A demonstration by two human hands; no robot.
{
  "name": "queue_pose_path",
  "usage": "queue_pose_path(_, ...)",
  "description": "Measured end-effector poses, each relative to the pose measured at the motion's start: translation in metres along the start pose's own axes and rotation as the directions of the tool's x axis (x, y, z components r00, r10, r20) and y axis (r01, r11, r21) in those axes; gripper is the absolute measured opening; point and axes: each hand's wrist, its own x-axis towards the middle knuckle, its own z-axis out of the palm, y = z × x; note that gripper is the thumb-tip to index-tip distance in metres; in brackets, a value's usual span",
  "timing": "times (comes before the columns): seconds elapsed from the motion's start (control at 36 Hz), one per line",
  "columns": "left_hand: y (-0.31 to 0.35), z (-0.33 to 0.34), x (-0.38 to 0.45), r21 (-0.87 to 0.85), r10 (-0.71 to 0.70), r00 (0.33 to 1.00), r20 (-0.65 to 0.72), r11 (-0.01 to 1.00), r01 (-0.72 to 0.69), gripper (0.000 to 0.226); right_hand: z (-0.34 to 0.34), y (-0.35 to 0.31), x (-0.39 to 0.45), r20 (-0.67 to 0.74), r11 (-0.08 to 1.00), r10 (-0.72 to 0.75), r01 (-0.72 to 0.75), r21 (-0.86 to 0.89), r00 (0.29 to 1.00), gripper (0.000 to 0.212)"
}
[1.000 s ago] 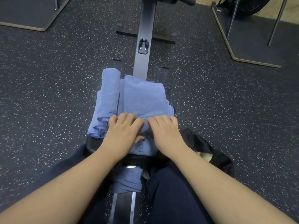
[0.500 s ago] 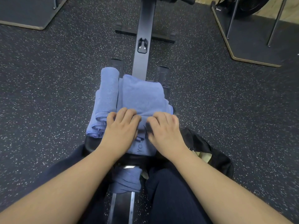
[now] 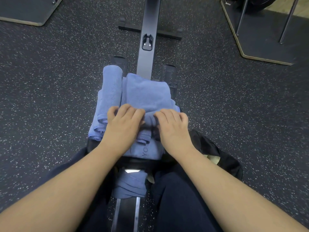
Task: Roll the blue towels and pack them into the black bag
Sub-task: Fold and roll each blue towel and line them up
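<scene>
On the rowing-machine seat, a folded blue towel [image 3: 147, 92] lies flat while both hands work its near end into a roll. Left hand [image 3: 122, 127] and right hand [image 3: 173, 129] sit side by side, fingers [image 3: 132, 111] curled over and gripping the partly formed roll. Just left of this towel rest finished rolled towels [image 3: 110, 91], stacked lengthwise. Nearer the person than the seat, another blue towel [image 3: 130, 186] lies bunched on the rail [image 3: 147, 22]. Right of the seat, on the floor, the black bag [image 3: 224, 158] stands open; its contents cannot be made out. Judged progress: roughly midway, rolling ongoing, packing seemingly not begun.
</scene>
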Motion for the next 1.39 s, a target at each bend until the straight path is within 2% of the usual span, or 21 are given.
queue_pose_path(0.11, -0.003, 0.0, 0.0, 0.017, 0.014, 0.999, 0.046, 1.0, -0.015, 0.022, 0.002, -0.002, 0.003, 0.0, 1.0, 0.024, -0.024, 0.02, 1.0, 0.036)
queue_pose_path(0.22, -0.005, -0.002, 0.0, 0.033, -0.002, 0.994, 0.112, 0.999, -0.001, 0.049, 0.004, -0.002, 0.007, 0.013, 0.998, 0.048, -0.048, 0.037, 0.999, 0.035)
queue_pose_path(0.28, -0.006, -0.003, 0.001, 0.057, -0.01, 0.996, 0.088, 0.998, 0.005, 0.046, 0.006, -0.002, 0.009, 0.019, 0.996, 0.069, -0.07, 0.056, 0.997, 0.034)
queue_pose_path(0.39, -0.007, 0.002, 0.002, 0.065, -0.019, 1.0, 0.0, 0.998, 0.019, 0.026, 0.01, -0.002, 0.013, 0.021, 0.99, 0.108, -0.11, 0.087, 0.994, 0.033)
queue_pose_path(0.47, -0.007, 0.005, 0.004, 0.088, -0.024, 1.0, -0.014, 0.996, 0.025, 0.022, 0.011, -0.003, 0.015, 0.006, 0.988, 0.121, -0.121, 0.093, 0.993, 0.037)
queue_pose_path(0.64, -0.005, 0.009, 0.008, 0.096, -0.045, 0.999, -0.026, 0.994, 0.047, 0.011, 0.001, -0.002, 0.019, -0.158, 0.992, 0.082, -0.065, 0.109, 0.984, 0.023)
queue_pose_path(0.81, -0.005, 0.009, 0.013, 0.087, -0.047, 0.999, 0.01, 0.995, 0.046, 0.011, -0.001, -0.001, 0.019, -0.14, 0.991, 0.041, -0.022, 0.133, 0.989, 0.023)
queue_pose_path(0.97, -0.007, 0.01, 0.019, 0.092, -0.05, 0.998, 0.036, 0.995, 0.047, 0.015, 0.005, 0.0, 0.021, -0.081, 0.991, 0.056, -0.045, 0.125, 0.995, 0.039)
queue_pose_path(1.14, -0.004, 0.013, 0.02, 0.112, -0.029, 0.998, 0.047, 0.993, 0.024, 0.018, 0.01, -0.001, 0.025, -0.066, 0.982, 0.101, -0.089, 0.168, 0.993, 0.032)
queue_pose_path(1.28, -0.004, 0.011, 0.019, 0.033, -0.059, 0.997, 0.052, 0.998, 0.058, 0.034, 0.012, 0.003, 0.028, -0.072, 0.97, 0.112, -0.093, 0.225, 0.991, 0.03)
queue_pose_path(1.39, -0.003, 0.006, 0.021, -0.09, -0.073, 0.996, 0.044, 0.993, 0.077, 0.024, 0.011, 0.009, 0.032, -0.067, 0.963, 0.099, -0.078, 0.259, 0.993, 0.03)
